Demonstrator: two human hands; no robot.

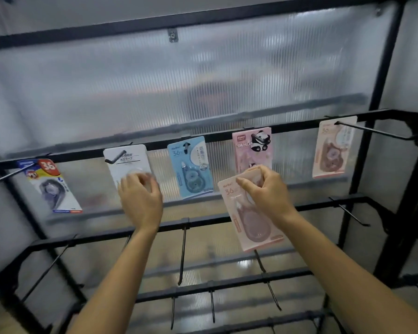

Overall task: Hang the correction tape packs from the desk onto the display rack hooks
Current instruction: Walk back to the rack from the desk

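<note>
Several correction tape packs hang from hooks on the top rail [222,135] of a black display rack: a red and blue pack [52,186], a white pack [128,162], a light blue pack [191,165], a pink panda pack [251,147] and a beige pack [333,150]. My right hand [263,189] grips the top of a pale pink pack [253,222], held tilted just below the panda pack. My left hand [140,196] is curled over the lower half of the white pack, blurred; whether it grips the pack is unclear.
Lower rails [203,222] carry bare black hooks [182,254] that point toward me. A long bare hook [377,132] juts out at the upper right. Ribbed translucent panels back the rack. Black uprights [384,68] frame the right side.
</note>
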